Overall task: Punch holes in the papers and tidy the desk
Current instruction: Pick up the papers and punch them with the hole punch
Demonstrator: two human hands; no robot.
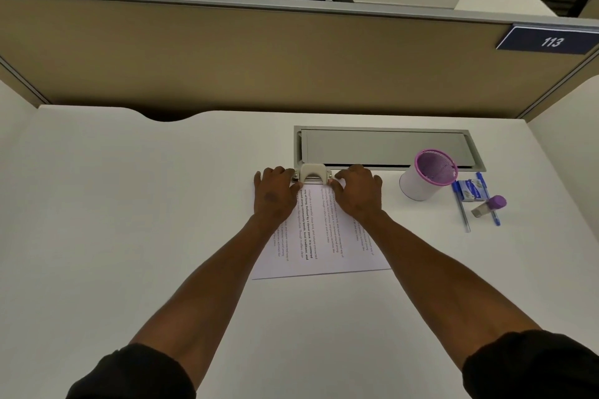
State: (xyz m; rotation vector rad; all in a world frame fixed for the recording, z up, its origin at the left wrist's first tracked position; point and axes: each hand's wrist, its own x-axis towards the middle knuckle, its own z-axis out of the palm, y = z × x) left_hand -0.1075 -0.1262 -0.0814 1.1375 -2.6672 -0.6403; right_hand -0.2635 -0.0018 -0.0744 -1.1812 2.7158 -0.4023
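Note:
Printed papers [319, 243] lie on the white desk [129, 220] in front of me, text running sideways. A cream hole punch [312, 174] sits at the papers' far edge, with that edge inside its slot. My left hand [275, 194] rests on the papers and grips the punch's left end. Opposite it, my right hand [356, 193] lies on the sheets with its fingertips at the punch's right end. Both forearms cover parts of the pages.
A purple mesh pen cup [428, 175] stands to the right. Beyond it lie two blue pens [462, 207], a small blue box [472, 191] and a purple-capped glue stick [489, 206]. A grey cable hatch [385, 147] sits behind the punch. A tan partition [259, 55] closes off the back.

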